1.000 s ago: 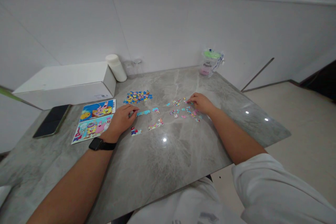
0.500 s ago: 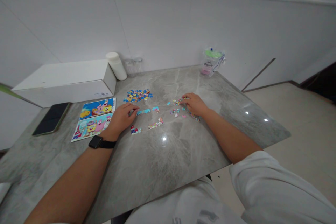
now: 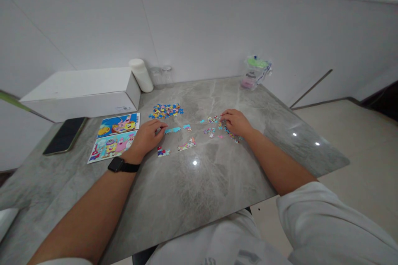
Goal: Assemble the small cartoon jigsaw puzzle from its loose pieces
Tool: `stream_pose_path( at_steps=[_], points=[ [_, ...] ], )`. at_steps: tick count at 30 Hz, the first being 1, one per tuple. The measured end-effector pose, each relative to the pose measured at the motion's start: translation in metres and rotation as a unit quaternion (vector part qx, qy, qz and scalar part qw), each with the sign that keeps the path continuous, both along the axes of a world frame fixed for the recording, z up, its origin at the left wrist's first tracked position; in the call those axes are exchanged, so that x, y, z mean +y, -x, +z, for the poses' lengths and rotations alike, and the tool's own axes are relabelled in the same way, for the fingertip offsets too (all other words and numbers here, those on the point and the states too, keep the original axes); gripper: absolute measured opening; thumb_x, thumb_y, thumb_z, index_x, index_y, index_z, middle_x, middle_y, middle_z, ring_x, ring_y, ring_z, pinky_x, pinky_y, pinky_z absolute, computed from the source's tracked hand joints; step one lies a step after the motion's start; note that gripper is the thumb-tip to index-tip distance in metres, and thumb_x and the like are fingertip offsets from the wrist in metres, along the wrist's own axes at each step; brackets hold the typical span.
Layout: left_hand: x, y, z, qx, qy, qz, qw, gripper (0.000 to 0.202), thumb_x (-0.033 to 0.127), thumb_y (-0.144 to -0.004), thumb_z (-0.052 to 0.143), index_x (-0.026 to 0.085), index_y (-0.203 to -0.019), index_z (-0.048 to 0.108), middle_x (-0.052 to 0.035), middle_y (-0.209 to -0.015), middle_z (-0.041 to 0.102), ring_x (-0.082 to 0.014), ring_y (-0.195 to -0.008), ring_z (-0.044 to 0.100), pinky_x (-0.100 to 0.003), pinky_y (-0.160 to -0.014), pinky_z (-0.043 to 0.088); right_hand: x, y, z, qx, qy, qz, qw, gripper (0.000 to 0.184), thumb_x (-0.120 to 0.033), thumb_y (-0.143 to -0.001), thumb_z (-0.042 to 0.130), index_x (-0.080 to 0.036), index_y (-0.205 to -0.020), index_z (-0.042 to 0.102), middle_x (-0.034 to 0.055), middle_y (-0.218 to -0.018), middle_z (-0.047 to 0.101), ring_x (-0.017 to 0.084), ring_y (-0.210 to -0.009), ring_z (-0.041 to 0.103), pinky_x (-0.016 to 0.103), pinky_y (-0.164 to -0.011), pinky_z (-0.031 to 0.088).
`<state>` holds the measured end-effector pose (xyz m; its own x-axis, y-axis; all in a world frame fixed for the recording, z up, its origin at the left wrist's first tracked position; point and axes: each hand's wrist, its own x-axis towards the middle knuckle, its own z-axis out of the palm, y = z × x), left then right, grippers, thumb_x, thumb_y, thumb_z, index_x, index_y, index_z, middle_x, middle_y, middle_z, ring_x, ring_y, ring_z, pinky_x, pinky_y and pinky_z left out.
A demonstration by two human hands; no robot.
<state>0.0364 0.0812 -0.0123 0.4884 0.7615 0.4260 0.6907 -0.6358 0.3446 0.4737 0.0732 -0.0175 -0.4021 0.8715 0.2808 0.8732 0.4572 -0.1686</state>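
My left hand [image 3: 151,136], a black watch on its wrist, rests at the left end of a joined light-blue strip of puzzle pieces [image 3: 173,130]. Its thumb and index finger are pinched; whatever lies between them is too small to name. My right hand [image 3: 236,122] reaches with loosely bent, parted fingers to the loose puzzle pieces [image 3: 212,119] on the right, its fingertips at several small ones. A pink-and-blue joined bit [image 3: 187,127] lies beside the strip. Closer to me are a red-and-white corner section [image 3: 163,151] and a longer edge section [image 3: 187,144].
A heap of blue and yellow puzzle pieces [image 3: 166,110] lies farther back. On the left are a cartoon picture sheet [image 3: 115,136], a phone [image 3: 65,136] and a white box [image 3: 77,91]. A white bottle [image 3: 141,75], glass jars [image 3: 161,76] and a plastic bag [image 3: 255,73] stand along the wall.
My right hand has drawn slightly right across the loose pieces, uncovering some of them. My left hand stays by the blue strip. The whole view has shifted a little.
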Motion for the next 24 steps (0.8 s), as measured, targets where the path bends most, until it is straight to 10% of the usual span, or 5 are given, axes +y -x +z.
stream_pose_path(
  at_steps=[5,24],
  points=[
    [0.0005,0.0002,-0.0002,-0.001,0.002,-0.004,1.000,0.027,0.033,-0.102,0.053,0.018,-0.106,0.075,-0.0095,-0.108,0.076,-0.0243,-0.095,0.068,-0.039,-0.089,0.054,-0.0004,0.0062,-0.0015,-0.024,0.011,0.018,1.000,0.050,-0.010,-0.092,0.056,-0.026,-0.136,0.076,0.0113,-0.137,0.069,0.028,-0.124,0.061,0.042,-0.109,0.044],
    [0.0018,0.0007,-0.0015,-0.005,0.005,-0.009,1.000,0.024,0.030,-0.101,0.054,0.021,-0.105,0.075,-0.0083,-0.105,0.076,-0.0249,-0.099,0.069,-0.040,-0.092,0.054,-0.0009,0.0009,0.0004,-0.024,-0.001,-0.064,0.998,0.033,-0.021,-0.100,0.056,-0.022,-0.123,0.080,0.0120,-0.125,0.074,0.027,-0.114,0.063,0.039,-0.103,0.045]
  ],
)
